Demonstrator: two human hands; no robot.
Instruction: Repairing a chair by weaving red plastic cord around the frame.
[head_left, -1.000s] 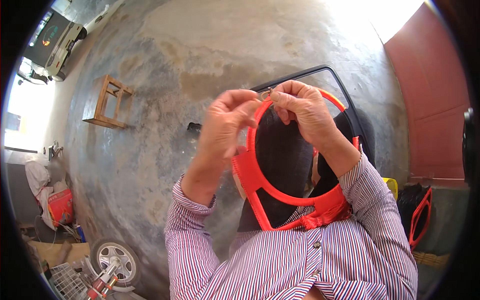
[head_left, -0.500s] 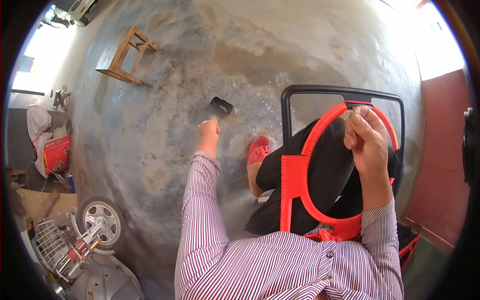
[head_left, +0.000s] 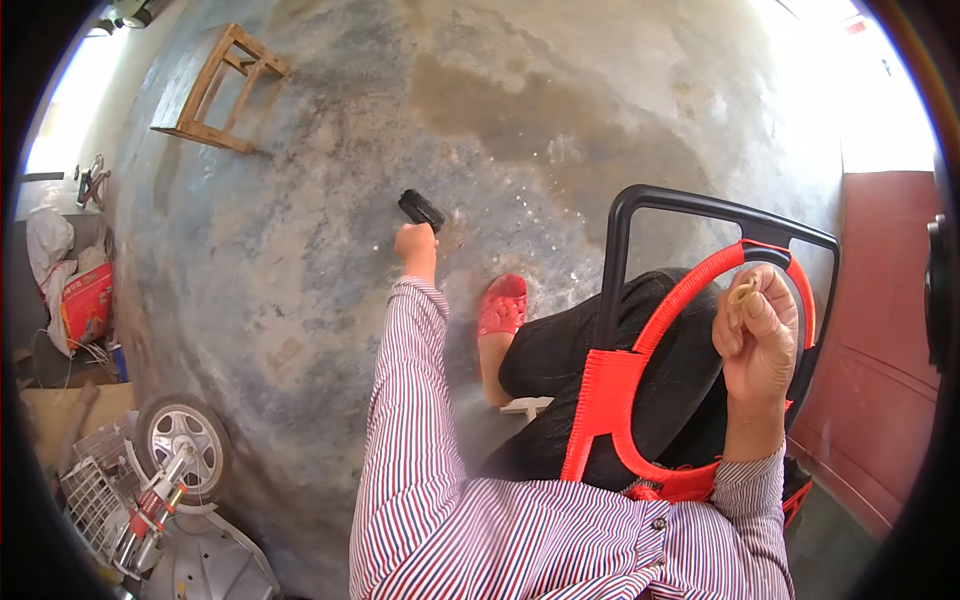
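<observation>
A black tubular frame (head_left: pixel 612 270) leans over my legs. Its inner ring (head_left: pixel 655 325) is wrapped closely with red cord, and a wide red wrapped panel (head_left: pixel 607 390) joins the ring's near left side. My right hand (head_left: pixel 758 330) is at the far right part of the ring, its fingers pinched on a small yellowish loop of cord (head_left: pixel 742 292). Out to the left, my left hand (head_left: pixel 416 243) is a fist at arm's length above the floor; what it holds, if anything, is hidden. In the picture it meets the near edge of a small black oblong object (head_left: pixel 421 209).
A wooden stool (head_left: pixel 215 95) lies tipped over at the far left. A scooter wheel (head_left: pixel 182 448) and wire basket (head_left: pixel 95 480) stand at the near left, below a red bag (head_left: pixel 86 306). A red door panel (head_left: pixel 870 350) is on the right.
My right hand has moved slightly right and down in the picture with the frame, and the yellowish loop now shows more plainly. The view has shifted; my left fist now meets the black object's edge.
</observation>
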